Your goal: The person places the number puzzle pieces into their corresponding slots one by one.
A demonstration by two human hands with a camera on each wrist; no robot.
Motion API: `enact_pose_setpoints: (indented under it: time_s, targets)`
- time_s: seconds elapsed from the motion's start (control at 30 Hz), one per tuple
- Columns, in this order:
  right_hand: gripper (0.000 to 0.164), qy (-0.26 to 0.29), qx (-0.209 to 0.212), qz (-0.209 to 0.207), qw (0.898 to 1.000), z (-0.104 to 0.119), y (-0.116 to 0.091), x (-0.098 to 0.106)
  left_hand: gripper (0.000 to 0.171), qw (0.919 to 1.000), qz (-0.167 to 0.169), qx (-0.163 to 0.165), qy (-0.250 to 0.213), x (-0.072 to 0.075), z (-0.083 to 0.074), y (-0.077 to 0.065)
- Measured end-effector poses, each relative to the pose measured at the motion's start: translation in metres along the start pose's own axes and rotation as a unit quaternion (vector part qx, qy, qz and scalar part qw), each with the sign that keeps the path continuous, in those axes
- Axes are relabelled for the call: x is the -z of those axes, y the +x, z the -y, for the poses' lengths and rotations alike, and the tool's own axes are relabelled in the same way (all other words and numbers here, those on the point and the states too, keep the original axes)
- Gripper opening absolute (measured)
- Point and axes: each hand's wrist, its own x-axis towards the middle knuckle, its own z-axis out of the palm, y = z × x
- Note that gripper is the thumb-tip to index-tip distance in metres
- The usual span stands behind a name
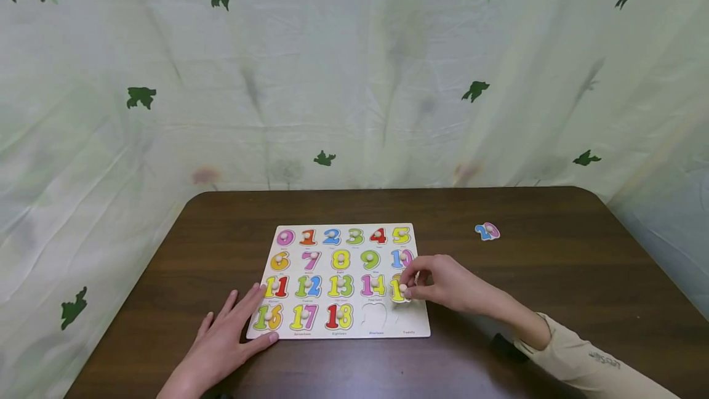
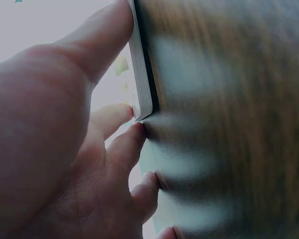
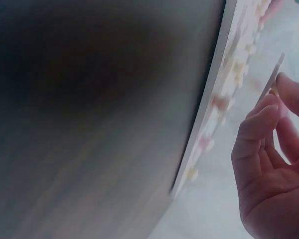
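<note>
A white number puzzle board [image 1: 354, 330] lies on the table with knobbed number pieces in its rows. My right hand [image 1: 443, 282] pinches the knob of a yellow number piece [image 1: 396, 289] near the board's right side. The piece's second digit is hidden by the fingers. In the right wrist view this thin piece [image 3: 270, 82] is tilted and held apart from the board. My left hand [image 1: 224, 340] rests at the board's lower left corner, thumb on the front edge, other fingers spread along the left side. The outlined recesses above "Nineteen" [image 1: 375, 317] and "Twenty" show bare board.
A blue and pink 20 piece [image 1: 487, 231] lies on the dark wooden table [image 1: 532, 276], right of the board. Behind the table hangs a pale curtain [image 1: 354, 79] with green leaf shapes.
</note>
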Motion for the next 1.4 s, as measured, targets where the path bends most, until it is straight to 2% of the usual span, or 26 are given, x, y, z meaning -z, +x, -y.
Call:
enact_pose_setpoints:
  time_s: [0.17,0.43,0.6,0.83,1.0,1.13,1.4]
  targets:
    - [0.011,0.015,-0.013,0.038,0.999,0.01,0.008,-0.01,0.1,1.0,-0.001,-0.004,-0.002,0.001,-0.001,0.001]
    - [0.01,-0.003,0.002,0.084,0.996,0.017,0.019,-0.027,0.099,1.0,-0.001,-0.008,0.001,0.0,-0.003,0.002]
    - [0.009,-0.015,0.02,0.09,0.996,0.019,0.023,-0.035,0.099,0.9999,-0.002,-0.011,-0.001,0.0,-0.003,0.003]
    - [0.009,-0.017,0.037,0.096,0.994,0.018,0.027,-0.044,0.1,1.0,-0.005,-0.007,-0.001,-0.001,0.004,-0.003]
    - [0.012,0.015,0.034,0.102,0.994,0.014,0.026,-0.041,0.101,1.0,-0.004,-0.008,-0.001,-0.002,0.005,-0.002]
    - [0.014,0.047,0.016,0.102,0.994,0.011,0.022,-0.034,0.102,1.0,-0.001,-0.006,0.002,-0.001,0.004,-0.001]
    - [0.017,0.065,-0.012,0.068,0.995,0.006,0.011,-0.009,0.103,1.0,0.006,-0.002,0.004,-0.001,0.003,0.002]
